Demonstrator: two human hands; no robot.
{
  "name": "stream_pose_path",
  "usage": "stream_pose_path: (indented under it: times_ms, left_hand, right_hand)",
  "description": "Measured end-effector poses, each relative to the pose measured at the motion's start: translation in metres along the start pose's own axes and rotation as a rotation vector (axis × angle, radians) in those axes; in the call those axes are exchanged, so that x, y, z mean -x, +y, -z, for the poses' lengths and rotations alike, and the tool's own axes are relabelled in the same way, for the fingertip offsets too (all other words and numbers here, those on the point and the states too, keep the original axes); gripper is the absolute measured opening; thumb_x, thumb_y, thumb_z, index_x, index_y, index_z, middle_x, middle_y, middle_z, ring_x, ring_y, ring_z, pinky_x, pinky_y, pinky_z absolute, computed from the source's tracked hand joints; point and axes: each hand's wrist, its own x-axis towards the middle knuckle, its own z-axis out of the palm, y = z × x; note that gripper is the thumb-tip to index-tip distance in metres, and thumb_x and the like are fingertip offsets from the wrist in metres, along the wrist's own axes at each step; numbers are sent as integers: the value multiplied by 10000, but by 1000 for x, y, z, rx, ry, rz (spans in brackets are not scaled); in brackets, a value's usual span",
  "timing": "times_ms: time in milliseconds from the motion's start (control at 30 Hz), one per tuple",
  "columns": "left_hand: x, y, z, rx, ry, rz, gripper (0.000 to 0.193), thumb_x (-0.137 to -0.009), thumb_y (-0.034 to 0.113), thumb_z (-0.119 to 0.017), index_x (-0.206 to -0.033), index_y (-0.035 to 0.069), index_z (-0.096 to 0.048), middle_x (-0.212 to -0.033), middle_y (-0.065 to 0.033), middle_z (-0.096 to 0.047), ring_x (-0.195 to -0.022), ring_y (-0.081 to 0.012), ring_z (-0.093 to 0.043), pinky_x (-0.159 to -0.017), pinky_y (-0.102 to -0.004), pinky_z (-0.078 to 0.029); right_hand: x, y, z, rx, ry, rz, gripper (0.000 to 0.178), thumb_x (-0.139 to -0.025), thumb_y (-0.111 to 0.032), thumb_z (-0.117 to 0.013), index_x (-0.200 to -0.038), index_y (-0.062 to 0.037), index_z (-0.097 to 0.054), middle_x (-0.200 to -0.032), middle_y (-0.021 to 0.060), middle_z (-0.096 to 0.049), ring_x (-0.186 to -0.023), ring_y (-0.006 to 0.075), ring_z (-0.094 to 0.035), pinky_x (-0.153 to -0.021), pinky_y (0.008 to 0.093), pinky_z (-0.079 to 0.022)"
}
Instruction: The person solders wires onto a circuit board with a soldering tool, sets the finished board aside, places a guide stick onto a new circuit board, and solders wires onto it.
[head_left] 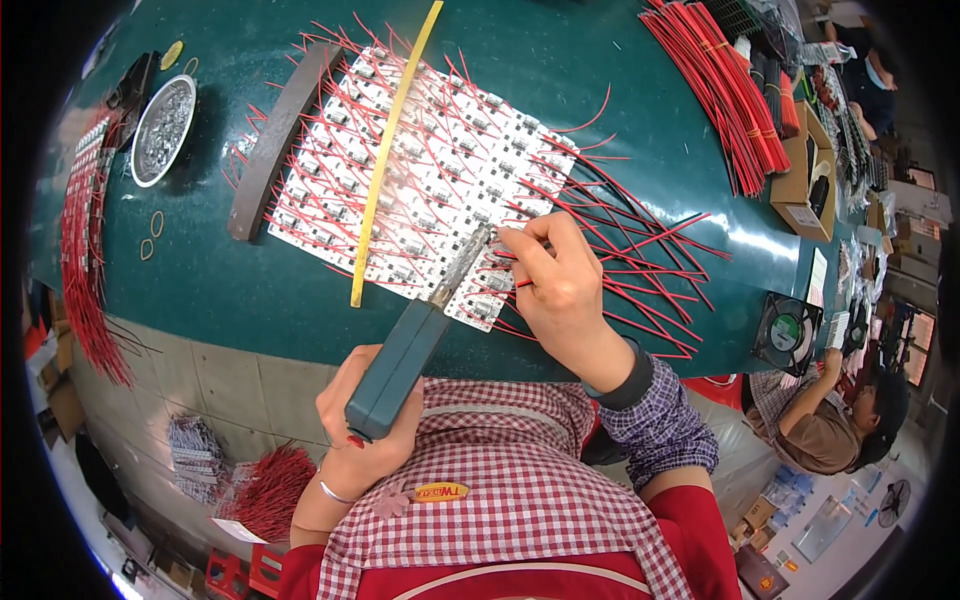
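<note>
My left hand (pixel 372 410) is closed around the green handle of a soldering iron (pixel 385 370). Its metal shaft reaches up and right over a white circuit board panel (pixel 483 313), with the tip close to my right fingertips. My right hand (pixel 562 285) is pinched at the panel's right part on a thin red wire (pixel 522 283), mostly hidden by the fingers. Many red wires stick up from the panel, and longer red and black wires (pixel 650 240) fan out to the right. A yellow strip (pixel 385 165) and a dark curved bar (pixel 283 140) lie across the panel.
On the green table (pixel 250 300), a round dish (pixel 164 130) of small parts and wired boards (pixel 90 200) sit left. Bundled red wires (pixel 715 95), a cardboard box (pixel 806 180) and a small fan (pixel 787 333) stand right. A co-worker (pixel 840 415) sits beyond, at lower right.
</note>
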Motion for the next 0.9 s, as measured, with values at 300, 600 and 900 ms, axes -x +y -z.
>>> stream_pose_path:
  times_ms: [300,600,900]
  left_hand:
    - [1,0,2,22,13,-35,253,-698,-81,-689,-947,-84,-642,-949,-186,-675,-792,-266,-685,-725,-311,-541]
    - [-2,-1,-2,32,-3,8,228,-677,-77,-695,-896,-66,-634,-874,-164,-660,-734,-263,-664,-680,-309,-526]
    - [-3,-1,2,-20,-36,-36,263,-691,-64,-704,-949,-58,-655,-907,-183,-680,-769,-279,-687,-695,-306,-536]
  right_hand:
    - [0,0,0,15,-8,8,365,-689,144,-677,-1023,-1,-710,-905,119,-566,-725,250,-604,-601,354,-506]
    - [0,-1,1,19,2,16,361,-679,148,-670,-1009,8,-708,-892,122,-563,-729,254,-604,-599,358,-502]
    - [-1,-2,1,18,3,14,363,-677,145,-675,-1010,6,-709,-892,122,-560,-748,260,-610,-610,362,-506]
